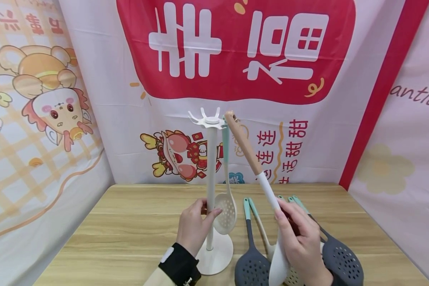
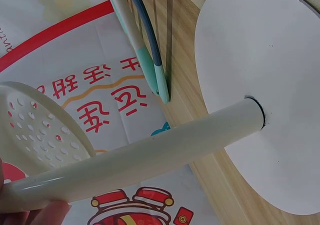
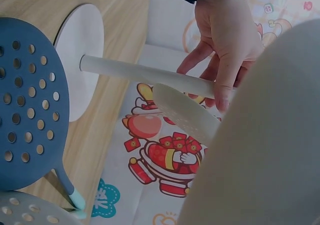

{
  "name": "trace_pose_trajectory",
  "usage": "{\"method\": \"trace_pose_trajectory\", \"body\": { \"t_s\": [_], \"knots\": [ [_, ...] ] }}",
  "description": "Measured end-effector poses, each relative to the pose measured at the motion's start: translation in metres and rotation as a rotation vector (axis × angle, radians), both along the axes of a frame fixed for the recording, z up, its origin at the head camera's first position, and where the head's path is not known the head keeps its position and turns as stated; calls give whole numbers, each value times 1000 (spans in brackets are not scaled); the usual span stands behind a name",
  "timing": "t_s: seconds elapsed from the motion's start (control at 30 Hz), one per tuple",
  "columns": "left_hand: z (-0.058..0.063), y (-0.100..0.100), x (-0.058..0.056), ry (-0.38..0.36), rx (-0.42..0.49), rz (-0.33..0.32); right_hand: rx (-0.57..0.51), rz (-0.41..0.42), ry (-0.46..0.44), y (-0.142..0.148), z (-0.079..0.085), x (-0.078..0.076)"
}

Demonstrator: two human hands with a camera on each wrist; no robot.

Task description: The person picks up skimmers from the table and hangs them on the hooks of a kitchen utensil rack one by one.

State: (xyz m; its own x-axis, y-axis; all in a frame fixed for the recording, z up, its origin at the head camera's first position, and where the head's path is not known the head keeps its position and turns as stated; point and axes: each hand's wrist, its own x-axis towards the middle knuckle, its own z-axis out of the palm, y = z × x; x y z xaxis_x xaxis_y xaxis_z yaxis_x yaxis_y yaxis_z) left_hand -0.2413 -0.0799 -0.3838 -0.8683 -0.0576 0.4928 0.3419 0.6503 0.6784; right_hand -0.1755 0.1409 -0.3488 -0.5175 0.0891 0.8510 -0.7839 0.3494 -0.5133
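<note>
My left hand (image 1: pixel 196 227) grips the pole of a white utensil stand (image 1: pixel 211 163), thumb on the right side, above its round base. A beige slotted spoon (image 1: pixel 226 216) with a mint handle hangs from the stand's hooked top, beside the thumb. My right hand (image 1: pixel 302 240) holds a white cooking utensil (image 1: pixel 248 149) with a wood-coloured handle, gripping it low near its head. The handle leans up and left, its tip close to the hooks; whether it touches them I cannot tell. In the right wrist view the utensil's pale head (image 3: pixel 270 135) looms large and blurred.
On the wooden table (image 1: pixel 136 230), right of the stand, lie several utensils with mint handles. Among them are a dark slotted turner (image 1: pixel 253 265) and a dark skimmer (image 1: pixel 343 258) farther right. A printed cloth (image 1: pixel 307 159) hangs behind the table.
</note>
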Motion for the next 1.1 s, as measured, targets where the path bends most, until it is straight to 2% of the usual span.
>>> {"method": "trace_pose_trajectory", "body": {
  "t_s": [0.33, 0.63, 0.9, 1.1],
  "knots": [
    [0, 0, 0, -3, 8, 5, -7, 35, 18, -2, -5, -1],
    [-3, 0, -1, -6, 10, 7, 14, 32, -16, -5, -11, -1],
    [-4, 1, 0, -15, 0, 11, 19, 123, -47, -12, -20, -8],
    [-3, 2, 1, -34, -2, 18, 36, 102, -106, -19, -22, -11]
  ]
}}
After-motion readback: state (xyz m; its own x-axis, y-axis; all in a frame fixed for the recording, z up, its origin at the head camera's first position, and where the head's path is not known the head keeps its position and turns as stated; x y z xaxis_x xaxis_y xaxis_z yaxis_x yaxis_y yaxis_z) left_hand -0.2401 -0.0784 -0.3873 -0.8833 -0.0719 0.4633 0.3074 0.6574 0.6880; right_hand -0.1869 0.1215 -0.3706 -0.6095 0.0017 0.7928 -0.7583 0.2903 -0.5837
